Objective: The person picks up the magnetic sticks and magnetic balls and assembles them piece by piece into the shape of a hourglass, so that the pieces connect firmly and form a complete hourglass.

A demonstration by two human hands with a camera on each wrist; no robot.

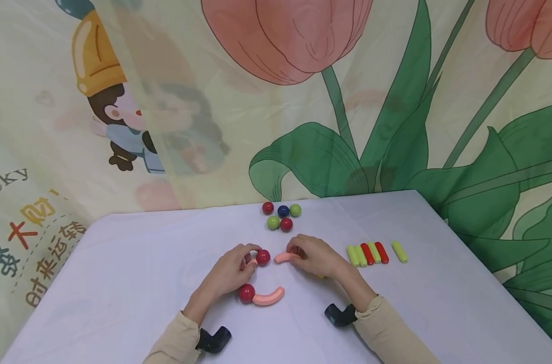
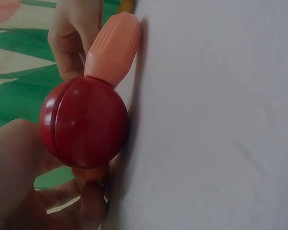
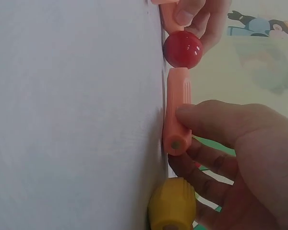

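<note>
My left hand [image 1: 230, 270] pinches a short pink stick [image 3: 171, 18] that meets a glossy red ball [image 1: 263, 257]. My right hand [image 1: 316, 255] holds a curved pink stick [image 1: 283, 258] between thumb and fingers, its free end pointing at that ball from close by. In the right wrist view this stick [image 3: 176, 112] shows grooves and a small hole in its near end. Closer to me lies a second red ball [image 1: 247, 293], joined to a curved pink stick [image 1: 268, 297]. A yellow piece [image 3: 173, 203] sits under my right hand, mostly hidden in the head view.
Several red, blue and green balls [image 1: 283, 211] are grouped at the back of the white table [image 1: 143, 273]. To the right, light green and red sticks [image 1: 370, 254] lie in a row, with one green stick [image 1: 399, 252] apart. A printed cloth [image 1: 303, 111] hangs behind.
</note>
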